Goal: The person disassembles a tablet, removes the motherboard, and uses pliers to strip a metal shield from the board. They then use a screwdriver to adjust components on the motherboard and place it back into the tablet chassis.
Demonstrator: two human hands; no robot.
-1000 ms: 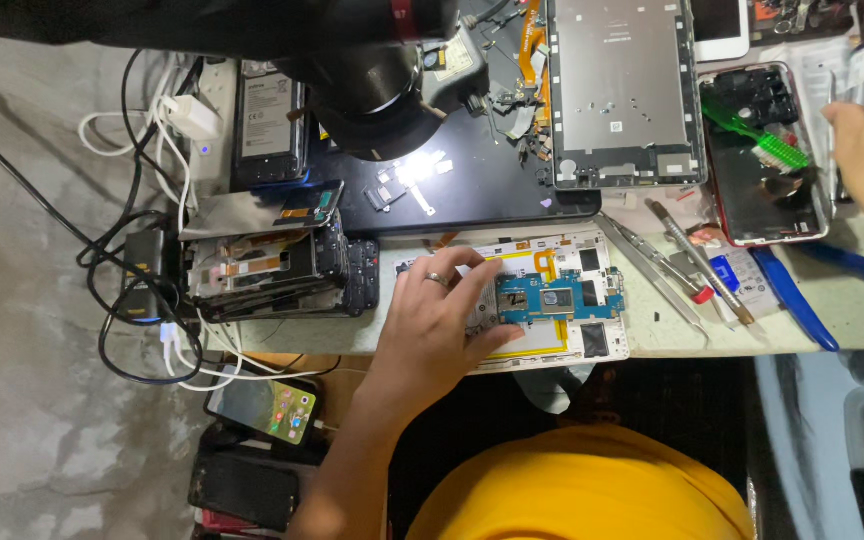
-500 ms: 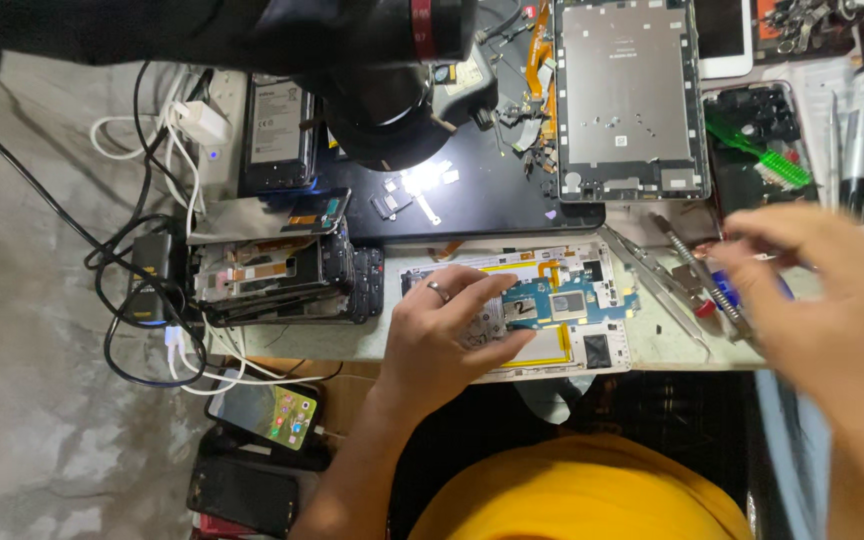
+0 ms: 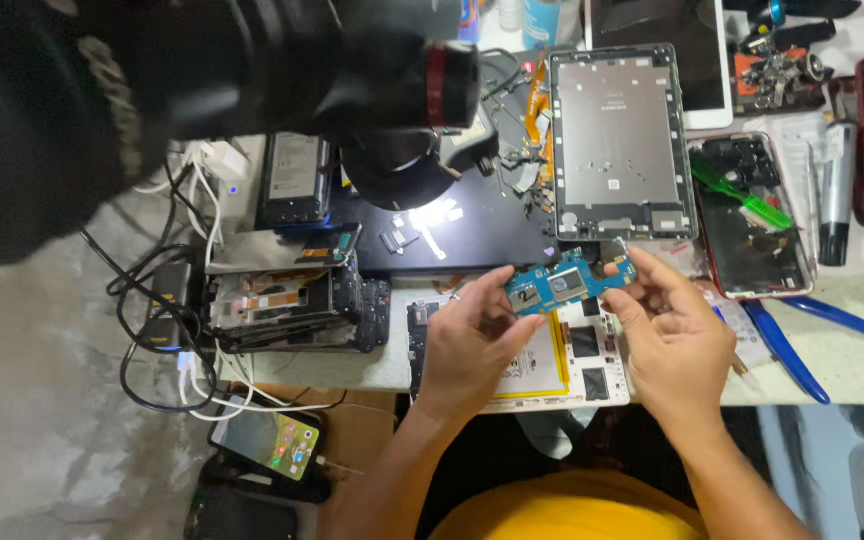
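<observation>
I am holding the small blue circuit board (image 3: 569,284) between both hands, my left hand (image 3: 464,345) pinching its left end and my right hand (image 3: 674,340) its right, lifting it clear above the opened white tablet (image 3: 592,365) for a better look.

Electronics repair workshop, phone/tablet type. Bench (image 3: 852,370) crowded w/ opened devices: a bare tablet back frame (image 3: 620,140) just above the two grips, a gutted phone shell (image 3: 752,215) to their upper right, a stack of stripped phones (image 3: 287,305) well to their left. Blue circuit board (image 3: 567,285) is pinched between left grip (image 3: 467,345) and right grip (image 3: 667,335). Microscope head (image 3: 392,100) w/ lit spot on a dark mat (image 3: 472,235) above left grip. Blue-handled tools (image 3: 787,350) just right of right grip; tangled cables (image 3: 167,330) far left.
</observation>
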